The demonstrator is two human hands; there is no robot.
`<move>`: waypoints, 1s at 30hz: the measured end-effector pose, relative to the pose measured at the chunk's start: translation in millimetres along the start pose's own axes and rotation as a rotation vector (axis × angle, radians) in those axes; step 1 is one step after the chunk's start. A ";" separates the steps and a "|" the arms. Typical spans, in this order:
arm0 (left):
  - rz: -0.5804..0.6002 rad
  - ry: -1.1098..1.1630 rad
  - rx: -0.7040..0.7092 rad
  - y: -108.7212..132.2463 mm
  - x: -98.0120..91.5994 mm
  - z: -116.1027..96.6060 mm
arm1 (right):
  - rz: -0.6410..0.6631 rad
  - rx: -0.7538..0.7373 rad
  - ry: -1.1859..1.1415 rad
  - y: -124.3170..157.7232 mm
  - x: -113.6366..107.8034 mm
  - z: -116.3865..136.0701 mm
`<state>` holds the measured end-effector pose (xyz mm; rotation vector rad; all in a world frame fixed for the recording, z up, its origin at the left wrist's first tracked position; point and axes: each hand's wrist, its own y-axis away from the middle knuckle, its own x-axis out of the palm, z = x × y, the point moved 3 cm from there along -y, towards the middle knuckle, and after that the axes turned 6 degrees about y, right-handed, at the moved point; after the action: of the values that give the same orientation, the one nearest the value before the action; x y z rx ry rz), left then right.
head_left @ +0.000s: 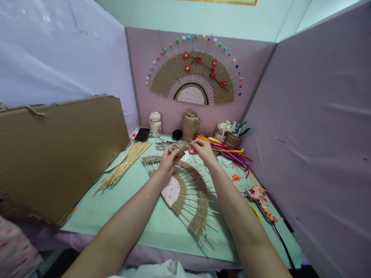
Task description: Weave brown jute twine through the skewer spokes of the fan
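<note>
Sitting gripped in the left hand [168,160], twine [180,146] runs to the pinching right hand [205,151]

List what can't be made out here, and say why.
Head view: parts of the twine ball and fan, behind the left hand.
Head view: left end of the cardboard, cut off by the left edge.
Head view: top of the yellow strip, beyond the upper edge.
Head view: markings on the jar, too small.
</note>
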<state>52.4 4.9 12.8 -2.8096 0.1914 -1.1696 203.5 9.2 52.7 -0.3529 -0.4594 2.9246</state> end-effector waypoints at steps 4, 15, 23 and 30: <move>-0.034 0.031 -0.069 -0.2 -1.6 1.1 | -0.073 0.120 -0.194 -2.1 -5.8 -3.5; -0.107 0.127 -0.297 -9.1 -13.6 3.2 | -0.515 0.098 -0.658 -17.3 -60.7 -9.5; -0.182 0.272 -0.268 -12.4 -18.8 -6.0 | -0.877 -0.186 -0.572 -30.9 -134.2 -27.8; -0.046 0.281 -0.309 -8.1 -12.2 -5.0 | -0.739 0.010 -0.016 -31.1 -150.1 -50.4</move>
<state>40.9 14.5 8.8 -2.8998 0.3569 -1.6773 364.1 23.7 47.0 -0.1158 -0.4541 2.2103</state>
